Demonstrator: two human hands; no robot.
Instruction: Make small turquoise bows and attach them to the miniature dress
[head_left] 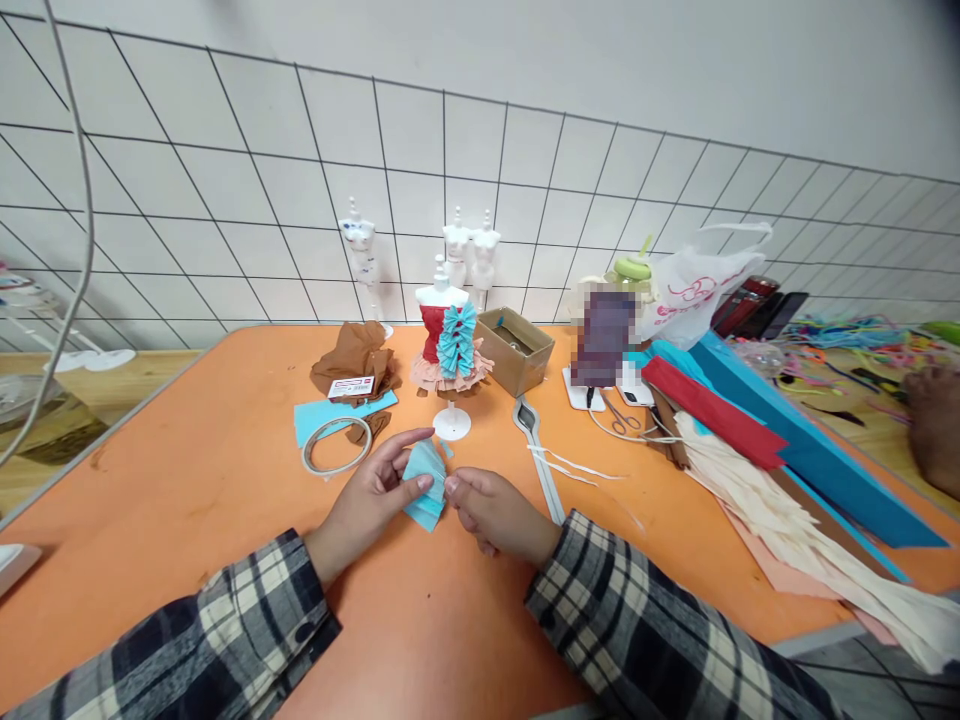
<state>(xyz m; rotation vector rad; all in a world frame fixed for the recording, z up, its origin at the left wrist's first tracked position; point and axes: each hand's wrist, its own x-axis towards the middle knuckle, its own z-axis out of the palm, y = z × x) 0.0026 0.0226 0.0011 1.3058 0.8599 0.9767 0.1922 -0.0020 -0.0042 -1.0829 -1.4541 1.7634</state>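
Observation:
Between my hands is a small folded piece of light blue crepe paper [425,505]. My left hand [375,490] grips it with the thumb on top and fingers behind. At the paper's right edge, my right hand [491,505] is closed in a pinch; whether it holds the edge or a tiny piece, I cannot make out. Just beyond stands a mini dress form [442,295] on a white round base [452,424]. It wears a red bodice [433,330], a ruffled blue strip [456,342] and a pink frilled skirt [431,376].
A tape roll [337,470], brown crepe paper [349,355] and a blue sheet [306,420] lie left. An open cardboard box [517,365], zipper [546,480], scissors [626,422] and coloured paper strips [712,410] lie right. Bare white dress forms [484,255] stand behind. Another person's hand [934,425] shows far right.

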